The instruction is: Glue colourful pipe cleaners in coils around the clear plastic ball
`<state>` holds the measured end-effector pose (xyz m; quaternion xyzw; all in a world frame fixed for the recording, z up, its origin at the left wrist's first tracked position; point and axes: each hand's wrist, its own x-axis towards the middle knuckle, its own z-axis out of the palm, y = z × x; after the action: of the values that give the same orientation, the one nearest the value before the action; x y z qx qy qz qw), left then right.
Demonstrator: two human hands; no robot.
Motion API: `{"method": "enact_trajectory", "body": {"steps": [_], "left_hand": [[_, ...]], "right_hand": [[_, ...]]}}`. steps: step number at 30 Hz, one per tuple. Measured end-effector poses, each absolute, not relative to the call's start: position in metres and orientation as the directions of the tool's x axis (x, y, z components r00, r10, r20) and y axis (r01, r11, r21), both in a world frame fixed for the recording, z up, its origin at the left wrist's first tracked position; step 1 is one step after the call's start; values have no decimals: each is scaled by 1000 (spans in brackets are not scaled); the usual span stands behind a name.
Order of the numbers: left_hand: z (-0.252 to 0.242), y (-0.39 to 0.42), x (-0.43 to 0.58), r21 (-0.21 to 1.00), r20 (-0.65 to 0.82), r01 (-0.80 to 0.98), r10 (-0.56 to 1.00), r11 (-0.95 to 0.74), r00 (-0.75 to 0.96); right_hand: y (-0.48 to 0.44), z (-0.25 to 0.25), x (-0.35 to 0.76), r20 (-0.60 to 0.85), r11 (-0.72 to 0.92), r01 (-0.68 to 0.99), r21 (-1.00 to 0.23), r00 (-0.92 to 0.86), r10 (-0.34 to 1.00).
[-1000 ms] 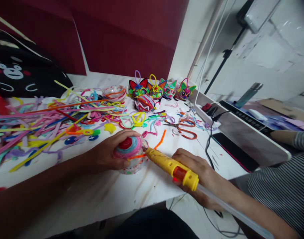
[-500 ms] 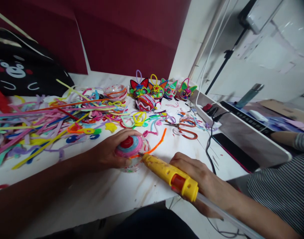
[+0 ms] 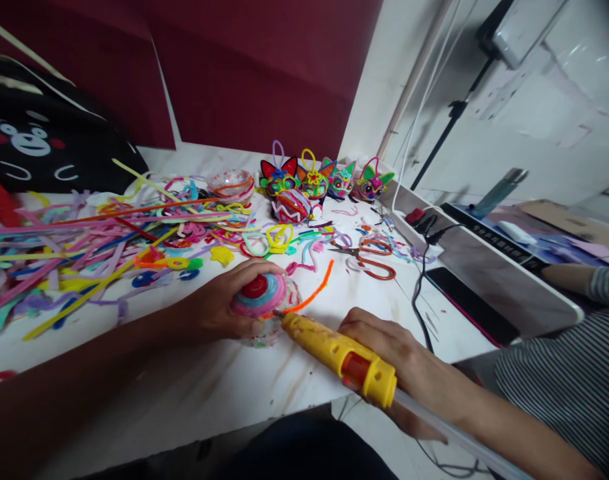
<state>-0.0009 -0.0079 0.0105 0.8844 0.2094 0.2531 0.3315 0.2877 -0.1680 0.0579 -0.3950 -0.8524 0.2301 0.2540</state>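
Note:
My left hand [image 3: 219,303] is wrapped round a clear ball [image 3: 272,330] whose top is covered with rings of red, blue and pink pipe cleaner. An orange pipe cleaner [image 3: 314,292] runs along the edge of the pink ring, and its free end sticks out to the right. My right hand [image 3: 384,347] grips a yellow glue gun [image 3: 334,350], with a clear glue stick coming out of its back. The gun's nozzle is at the orange pipe cleaner on the ball's near side.
Loose pipe cleaners [image 3: 109,233] are heaped at the left, by a black bag [image 3: 49,133]. Orange-handled scissors [image 3: 377,260], a black phone [image 3: 472,305] and a cable lie to the right. Several decorated animal-head balls [image 3: 314,180] stand at the back. Another person's striped sleeve [image 3: 607,285] shows at the right.
The glue gun's nozzle has shifted slightly left along the orange pipe cleaner. My left hand and the ball have hardly moved.

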Motion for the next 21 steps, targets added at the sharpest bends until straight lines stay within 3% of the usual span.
{"method": "enact_trajectory", "body": {"steps": [21], "left_hand": [[11, -7, -2, 765, 256, 168, 533, -622, 807]], "right_hand": [[-160, 57, 296, 260, 530, 615, -584, -477, 840]]}}
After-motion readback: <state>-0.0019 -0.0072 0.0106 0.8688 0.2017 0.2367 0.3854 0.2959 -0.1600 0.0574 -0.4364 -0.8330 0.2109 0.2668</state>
